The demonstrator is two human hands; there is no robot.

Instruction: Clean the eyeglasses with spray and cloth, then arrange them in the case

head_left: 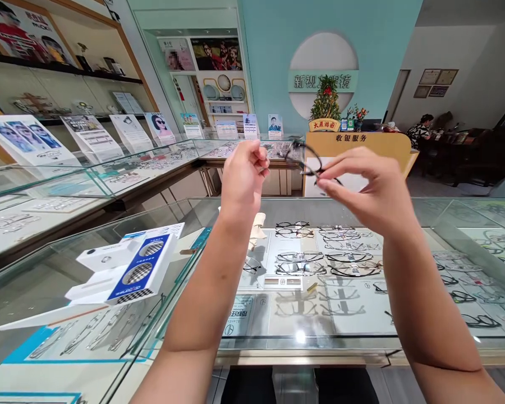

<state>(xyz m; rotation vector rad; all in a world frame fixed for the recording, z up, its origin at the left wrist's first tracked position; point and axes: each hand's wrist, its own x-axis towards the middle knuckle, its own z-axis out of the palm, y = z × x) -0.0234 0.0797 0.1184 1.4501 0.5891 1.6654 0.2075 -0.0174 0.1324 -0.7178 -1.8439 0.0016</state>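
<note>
My right hand [364, 182] pinches a pair of black-rimmed eyeglasses [307, 160] between thumb and fingers, raised above the glass counter. The glasses are tilted, with a lens toward my left hand. Held up a little to their left is my left hand [244, 171], its fingers curled in and closed; whatever lies inside them is hidden. A gap separates that hand from the glasses. Below both hands, rows of eyeglasses [301, 268] lie inside the glass display case [340, 343].
On the left counter top stands a blue and white box [141, 269] with checkered circles. Display cards [95, 137] line the counter behind. At the back is a yellow cashier desk [362, 143] with a plant [326, 101]. A person [423, 132] sits far right.
</note>
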